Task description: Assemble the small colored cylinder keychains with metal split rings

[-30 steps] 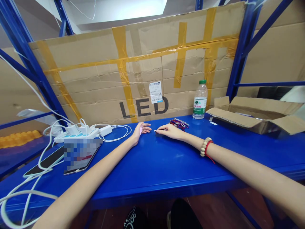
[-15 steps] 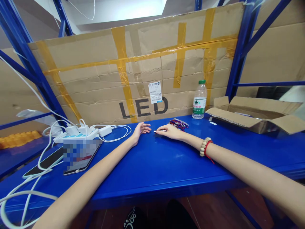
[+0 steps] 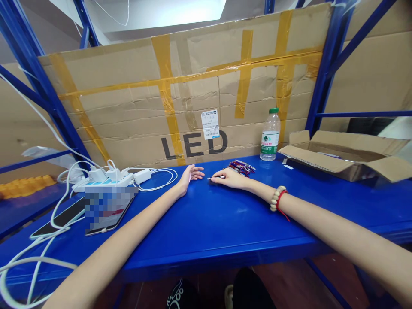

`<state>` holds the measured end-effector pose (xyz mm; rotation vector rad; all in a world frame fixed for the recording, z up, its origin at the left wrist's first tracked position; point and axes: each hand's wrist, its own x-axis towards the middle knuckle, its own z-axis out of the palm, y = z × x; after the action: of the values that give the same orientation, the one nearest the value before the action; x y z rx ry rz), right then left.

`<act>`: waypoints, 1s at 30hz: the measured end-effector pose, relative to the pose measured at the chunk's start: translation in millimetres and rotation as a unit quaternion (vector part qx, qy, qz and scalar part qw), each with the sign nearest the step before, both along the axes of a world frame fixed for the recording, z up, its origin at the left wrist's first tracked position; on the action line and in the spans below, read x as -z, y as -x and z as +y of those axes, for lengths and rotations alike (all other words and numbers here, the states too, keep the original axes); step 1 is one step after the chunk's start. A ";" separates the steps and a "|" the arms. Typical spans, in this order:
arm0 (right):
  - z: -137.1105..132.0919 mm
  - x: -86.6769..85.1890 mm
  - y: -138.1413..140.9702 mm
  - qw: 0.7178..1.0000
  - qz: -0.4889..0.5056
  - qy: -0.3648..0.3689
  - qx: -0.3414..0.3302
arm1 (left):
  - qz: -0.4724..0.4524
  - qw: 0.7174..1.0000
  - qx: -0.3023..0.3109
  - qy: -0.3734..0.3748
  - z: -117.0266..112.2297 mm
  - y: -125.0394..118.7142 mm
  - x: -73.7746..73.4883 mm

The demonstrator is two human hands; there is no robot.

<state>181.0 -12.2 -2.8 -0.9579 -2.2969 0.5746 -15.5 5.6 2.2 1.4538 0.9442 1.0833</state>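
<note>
My left hand (image 3: 190, 174) rests palm up on the blue shelf top (image 3: 225, 219), fingers loosely spread, holding nothing. My right hand (image 3: 229, 177) lies a little to its right, fingers pinched round a small silver pen-like tool (image 3: 213, 177) whose tip points toward the left hand. A bead bracelet and red string (image 3: 277, 198) circle my right wrist. Just behind the right hand lies a small heap of red and dark pieces (image 3: 242, 167).
A taped cardboard sheet marked LED (image 3: 193, 107) stands behind. A water bottle (image 3: 270, 135) and an open cardboard box (image 3: 347, 156) sit at the right. At the left lie a power strip with white chargers (image 3: 106, 180), cables, and two tablets (image 3: 96, 212).
The pale spot of light on my left palm is gone. Both hands stay where they were.
</note>
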 end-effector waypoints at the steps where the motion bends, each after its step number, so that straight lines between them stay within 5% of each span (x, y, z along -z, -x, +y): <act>1: -0.4 -0.3 0.2 1.000 0.000 -0.001 0.002 | 0.002 1.000 0.001 0.001 0.0 0.1 -0.1; 30: -2.3 -0.8 -0.7 1.000 0.012 0.010 -0.004 | 0.010 1.000 0.005 -0.007 0.4 0.3 0.6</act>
<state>181.7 -14.4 -2.1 -0.9454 -2.2785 0.6099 -15.7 6.0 1.5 1.4818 0.9450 1.0708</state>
